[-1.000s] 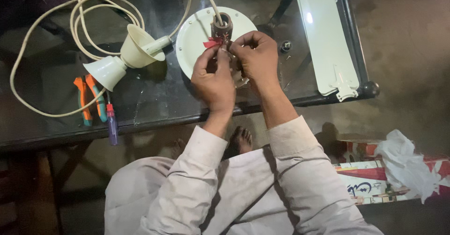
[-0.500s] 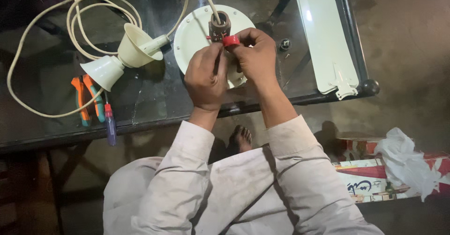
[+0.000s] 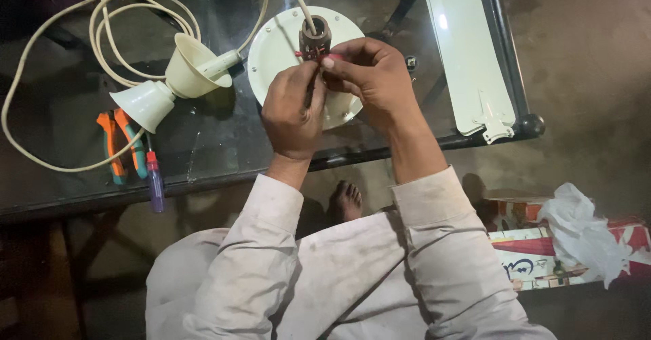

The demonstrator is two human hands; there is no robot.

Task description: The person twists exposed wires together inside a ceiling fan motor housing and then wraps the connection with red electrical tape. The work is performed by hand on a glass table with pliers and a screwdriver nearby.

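A round white fan motor housing (image 3: pixel 274 55) lies on the glass table (image 3: pixel 217 150), with a brown hub (image 3: pixel 314 38) standing at its middle. My left hand (image 3: pixel 291 113) grips a thin dark tool whose tip points at the hub's base. My right hand (image 3: pixel 369 75) pinches a small red piece (image 3: pixel 313 54) against the hub. A cream cable runs from the hub toward the table's far edge. The tool's tip is hidden between my fingers.
Two cream cone-shaped covers (image 3: pixel 173 82) on a rod lie left of the housing, ringed by a looped cream cable (image 3: pixel 41 55). Orange-and-teal pliers (image 3: pixel 122 143) and a purple screwdriver (image 3: pixel 155 181) lie near the front left edge. A white fan blade (image 3: pixel 468 55) lies at right. A box with white plastic (image 3: pixel 576 238) sits on the floor.
Both hands have stayed at the hub, shifting slightly. The red piece has gone from my left fingertips to the hub's side under my right fingers.
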